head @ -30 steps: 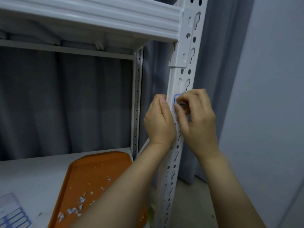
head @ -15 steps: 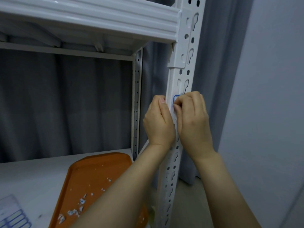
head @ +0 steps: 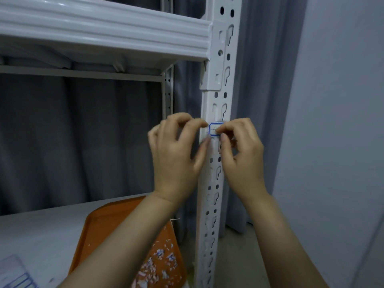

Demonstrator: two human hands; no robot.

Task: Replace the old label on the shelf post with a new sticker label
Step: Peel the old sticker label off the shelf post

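A white, blue-bordered sticker label (head: 214, 129) sits on the front face of the white perforated shelf post (head: 218, 100), a little below the bracket where the upper shelf beam (head: 104, 34) joins it. Both hands are raised to it. The left hand (head: 178, 159) comes in from the left with fingers curled, its index fingertip meeting the label's left edge and its thumb resting against the post just beneath. The right hand (head: 243, 154) pinches from the right: index finger laid across the label's right part, thumb tip just under its lower edge (whether the label is fully stuck down or partly lifted cannot be told). Neither hand grips anything else. Below, on the lower shelf (head: 41, 229), lies an orange tray (head: 108, 225) strewn with small paper scraps (head: 162, 258), and a sheet of blue-bordered labels (head: 14, 275) shows at the bottom left corner.
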